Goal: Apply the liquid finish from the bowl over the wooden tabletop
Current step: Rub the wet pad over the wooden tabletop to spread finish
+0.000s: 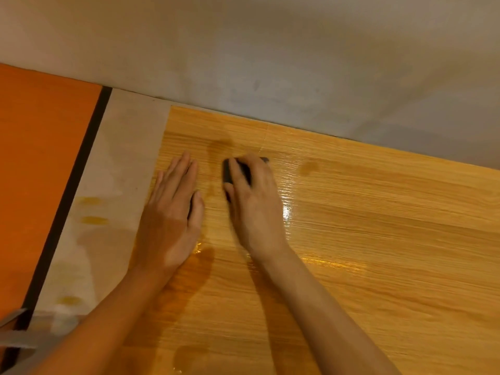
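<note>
right hand clamped down on a dark applicator pad near the tabletop's far edge, left hand at its 9 o'clock, flat with fingers together, wet shiny finish at 3 o'clock, bowl out of shot

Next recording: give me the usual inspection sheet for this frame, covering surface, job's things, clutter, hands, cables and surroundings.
Surface: wooden tabletop, glossy wet streaks near the hands, darker damp patches at the near edge.
Job's things: dark applicator pad pressed on the wood under the right hand; bowl not in view.
Clutter: amber drips on the pale strip left of the wood.
Hands: left hand flat on the wood, fingers spread, holding nothing; right hand gripping the pad, blurred.
Cables: nothing seen.
Surroundings: grey wall behind; orange panel with a dark edge at far left.
</note>
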`<state>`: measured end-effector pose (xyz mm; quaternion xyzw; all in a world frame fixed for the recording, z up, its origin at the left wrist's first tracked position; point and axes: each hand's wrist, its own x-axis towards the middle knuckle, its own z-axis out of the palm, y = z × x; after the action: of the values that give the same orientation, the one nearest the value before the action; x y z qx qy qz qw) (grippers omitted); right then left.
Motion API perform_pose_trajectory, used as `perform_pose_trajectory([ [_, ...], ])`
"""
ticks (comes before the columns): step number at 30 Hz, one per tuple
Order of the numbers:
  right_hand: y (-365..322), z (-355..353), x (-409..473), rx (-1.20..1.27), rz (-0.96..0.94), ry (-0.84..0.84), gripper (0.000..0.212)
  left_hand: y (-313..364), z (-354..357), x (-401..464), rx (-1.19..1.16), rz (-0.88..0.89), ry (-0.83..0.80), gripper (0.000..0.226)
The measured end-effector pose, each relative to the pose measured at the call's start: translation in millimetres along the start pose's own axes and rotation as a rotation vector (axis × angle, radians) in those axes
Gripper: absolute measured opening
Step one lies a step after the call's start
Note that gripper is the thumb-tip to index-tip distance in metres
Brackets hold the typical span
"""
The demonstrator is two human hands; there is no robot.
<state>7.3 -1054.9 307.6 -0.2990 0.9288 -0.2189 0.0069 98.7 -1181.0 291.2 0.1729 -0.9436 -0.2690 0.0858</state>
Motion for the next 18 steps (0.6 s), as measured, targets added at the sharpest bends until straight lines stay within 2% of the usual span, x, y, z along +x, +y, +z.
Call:
perform_pose_trajectory([
  [2,47.1,-26.7,-19.2,-0.015,0.037,0.029,0.031,0.8,-0.5,0.0,-0.022,-0.005,-0.009,0.053],
  [4,93.6,-52.6,-38.0,-0.064,0.205,0.060,0.037,0.9,-1.1,0.8,-0.032,-0.006,-0.015,0.054],
  [7,110.2,-56.9,-41.6,-0.037,0.377,0.112,0.043,1.7,-2.0,2.2,-0.051,-0.023,-0.026,0.054],
  [11,47.7,-16.0,1.1,-0.028,0.205,0.097,0.042,4.6,-3.3,2.8,-0.020,-0.080,-0.051,0.055],
  [14,6.3,9.6,30.9,-0.007,0.033,-0.002,0.042,6.9,-4.7,2.8,0.001,-0.108,-0.057,0.055],
  [16,17.0,4.4,33.9,-0.022,-0.100,-0.083,0.043,8.4,-4.2,1.8,0.005,-0.104,-0.049,0.054],
  [18,55.1,-18.8,23.8,-0.042,-0.101,-0.121,0.044,8.3,-4.1,1.4,-0.026,-0.128,-0.052,0.054],
])
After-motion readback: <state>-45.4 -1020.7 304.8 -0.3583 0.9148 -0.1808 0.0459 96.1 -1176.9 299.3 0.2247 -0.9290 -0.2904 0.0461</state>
